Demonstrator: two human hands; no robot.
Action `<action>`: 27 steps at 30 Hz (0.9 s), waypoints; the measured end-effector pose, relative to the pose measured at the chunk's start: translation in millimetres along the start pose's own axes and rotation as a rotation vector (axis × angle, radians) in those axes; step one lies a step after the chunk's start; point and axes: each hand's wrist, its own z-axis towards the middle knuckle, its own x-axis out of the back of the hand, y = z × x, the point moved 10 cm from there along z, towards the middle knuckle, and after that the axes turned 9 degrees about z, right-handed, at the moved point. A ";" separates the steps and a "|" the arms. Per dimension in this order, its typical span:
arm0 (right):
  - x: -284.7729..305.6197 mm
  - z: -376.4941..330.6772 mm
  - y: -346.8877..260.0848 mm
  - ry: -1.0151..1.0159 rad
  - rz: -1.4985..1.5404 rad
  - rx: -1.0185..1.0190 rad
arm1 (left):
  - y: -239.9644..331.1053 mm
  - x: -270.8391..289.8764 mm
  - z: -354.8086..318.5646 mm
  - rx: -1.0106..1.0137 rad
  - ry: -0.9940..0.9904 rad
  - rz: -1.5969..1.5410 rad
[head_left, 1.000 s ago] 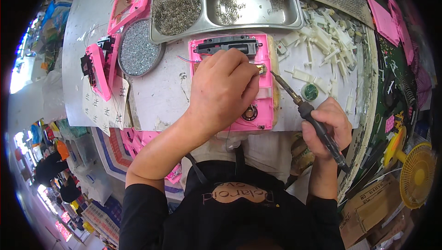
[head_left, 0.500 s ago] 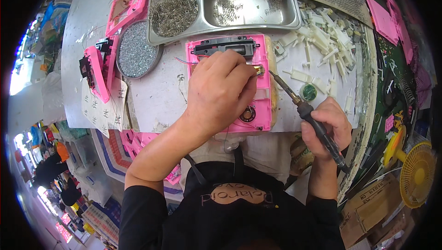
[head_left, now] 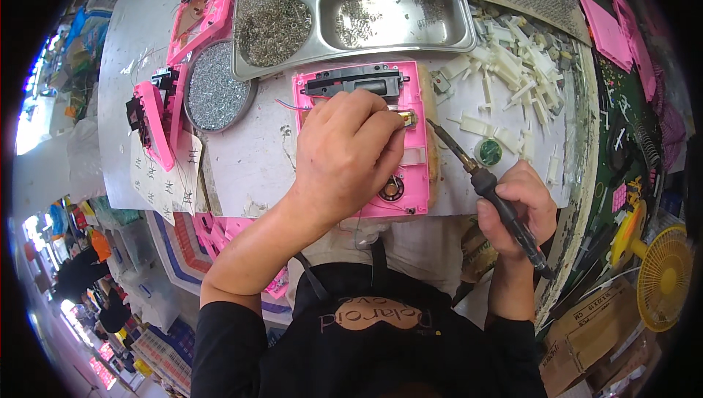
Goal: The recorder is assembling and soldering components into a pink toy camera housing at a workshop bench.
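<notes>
A pink plastic housing point(head_left: 419, 178) lies before me on the bench, with a black part point(head_left: 366, 84) across its far end and a small round speaker point(head_left: 392, 189) near its front. Over its middle is my left hand point(head_left: 348, 145), its fingers bent and closed together; whatever they pinch is hidden beneath them. A small metallic piece point(head_left: 408, 117) shows just beyond those fingertips. To the right, my right hand point(head_left: 520, 207) grips the black handle of a soldering iron point(head_left: 480, 171). The iron's tip points toward the housing's right edge.
Behind the housing stands a steel compartment tray point(head_left: 395, 13) of small springs. A round dish of screws point(head_left: 218, 87) is at left, beside pink assemblies point(head_left: 157, 120). White plastic parts point(head_left: 505, 68) lie in a heap at right, near a small green round item point(head_left: 488, 151).
Both hands keep nearly the same pose. The soldering iron stays beside the housing, and the view has shifted slightly.
</notes>
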 end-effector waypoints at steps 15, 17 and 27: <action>5.3 2.8 -2.4 0.026 0.027 -0.004 | -66.5 43.0 -28.8 0.189 -0.264 0.328; 4.3 4.6 -1.7 0.019 0.047 0.005 | -58.1 47.0 -33.0 0.115 -0.292 0.334; -25.9 29.3 -0.5 0.163 0.160 -0.233 | -75.3 7.1 -25.0 0.620 0.005 -0.656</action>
